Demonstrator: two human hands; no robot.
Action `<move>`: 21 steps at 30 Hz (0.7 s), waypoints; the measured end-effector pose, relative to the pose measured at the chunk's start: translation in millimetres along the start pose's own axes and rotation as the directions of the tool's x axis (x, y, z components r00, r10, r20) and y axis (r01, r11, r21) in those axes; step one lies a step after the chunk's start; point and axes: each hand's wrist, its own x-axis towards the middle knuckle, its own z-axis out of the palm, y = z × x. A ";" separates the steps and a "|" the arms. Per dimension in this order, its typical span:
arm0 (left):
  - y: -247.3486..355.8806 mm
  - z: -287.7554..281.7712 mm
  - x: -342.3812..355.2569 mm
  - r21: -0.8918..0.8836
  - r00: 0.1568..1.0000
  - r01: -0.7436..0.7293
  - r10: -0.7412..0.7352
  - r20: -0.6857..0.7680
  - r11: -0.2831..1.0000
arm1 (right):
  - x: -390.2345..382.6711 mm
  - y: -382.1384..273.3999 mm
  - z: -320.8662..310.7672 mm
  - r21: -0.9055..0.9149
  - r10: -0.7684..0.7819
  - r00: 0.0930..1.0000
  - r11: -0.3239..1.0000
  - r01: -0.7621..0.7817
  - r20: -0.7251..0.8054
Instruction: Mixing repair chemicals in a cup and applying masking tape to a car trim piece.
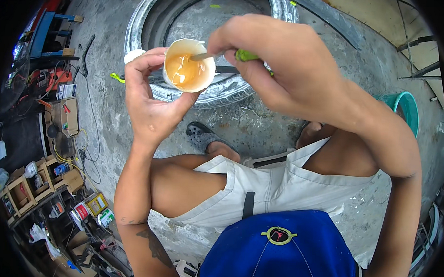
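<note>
My left hand is closed around a white cup, tipped so that its inside shows. A glossy amber liquid covers the bottom of the cup. My right hand grips a thin tool with a bright green handle. The tool's greyish shaft reaches over the rim and into the liquid; its tip is hidden there. Behind both hands a tyre, smeared whitish, lies flat on the floor. A small white round object shows beside my left fingers.
A teal bucket stands to the right, past my right forearm. Along the left are a wooden rack, cans, a cardboard box and loose cables. A long grey strip lies at the far right on the concrete floor.
</note>
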 end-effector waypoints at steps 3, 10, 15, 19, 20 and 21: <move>-0.8 -3.4 -4.2 -0.015 0.998 0.040 -0.039 0.055 0.999 | 1.8 -3.0 -5.2 0.028 -0.019 0.999 0.999 0.019 0.035; 0.1 -0.6 -0.1 -0.097 0.998 -0.054 0.050 -0.042 0.994 | 2.0 -4.8 -8.2 0.190 -0.052 0.998 0.981 0.046 0.030; 1.2 0.8 0.5 -0.102 0.995 -0.094 0.090 -0.047 0.990 | 0.6 -8.1 -9.2 -0.178 -0.137 0.988 0.973 0.146 0.065; 1.9 -0.3 -0.8 -0.088 0.997 -0.070 0.067 -0.033 0.994 | -1.3 -7.2 -9.6 -0.052 -0.102 0.992 0.993 0.106 0.079; 0.6 -1.4 -0.5 -0.079 0.997 -0.074 0.072 -0.025 0.994 | -2.4 -5.6 -9.2 -0.140 -0.075 0.988 0.986 0.094 0.134; -0.2 -2.2 -0.6 -0.070 0.997 -0.079 0.078 -0.017 0.994 | -1.7 -6.0 -9.3 -0.141 -0.074 0.988 0.986 0.093 0.135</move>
